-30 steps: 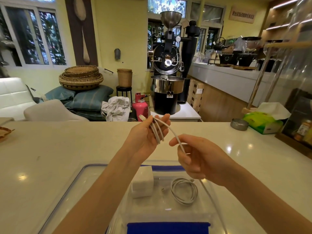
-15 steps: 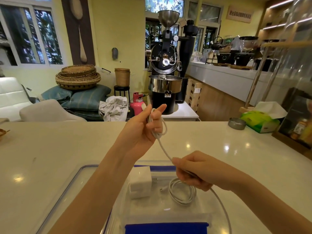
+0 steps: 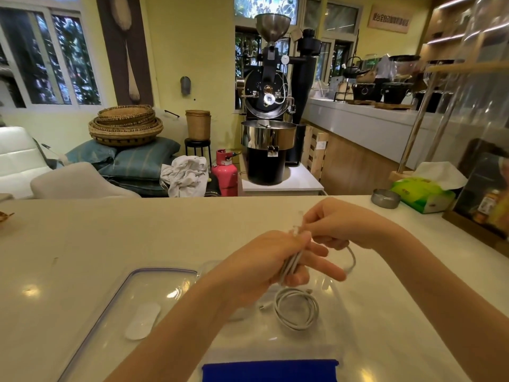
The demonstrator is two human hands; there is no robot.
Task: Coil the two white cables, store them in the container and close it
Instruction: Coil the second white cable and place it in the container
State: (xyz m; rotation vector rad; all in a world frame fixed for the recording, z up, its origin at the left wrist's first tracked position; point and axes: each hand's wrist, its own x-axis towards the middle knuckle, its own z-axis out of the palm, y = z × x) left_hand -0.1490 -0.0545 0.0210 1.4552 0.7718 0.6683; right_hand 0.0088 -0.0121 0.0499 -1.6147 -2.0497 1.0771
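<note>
My left hand (image 3: 264,266) grips a bundle of white cable (image 3: 292,264) loops, held low over the clear container (image 3: 330,340). My right hand (image 3: 336,224) pinches the same cable just above that bundle, and a loose loop (image 3: 352,257) hangs from it to the right. A second white cable (image 3: 297,308) lies coiled inside the container. The container's clear lid (image 3: 154,296) with a blue rim lies flat on the counter to the left. A blue clip (image 3: 270,370) shows at the container's near edge.
The pale counter (image 3: 110,238) stretches left and far. A metal ashtray (image 3: 385,198) and a green tissue pack (image 3: 421,194) sit at the far right, beside a glass display case (image 3: 484,188). A woven tray's edge (image 3: 4,216) shows at the far left.
My left hand has dropped from chest height toward the container with the loops. My right hand has risen from low over the container to the top of the bundle, wrapping the cable.
</note>
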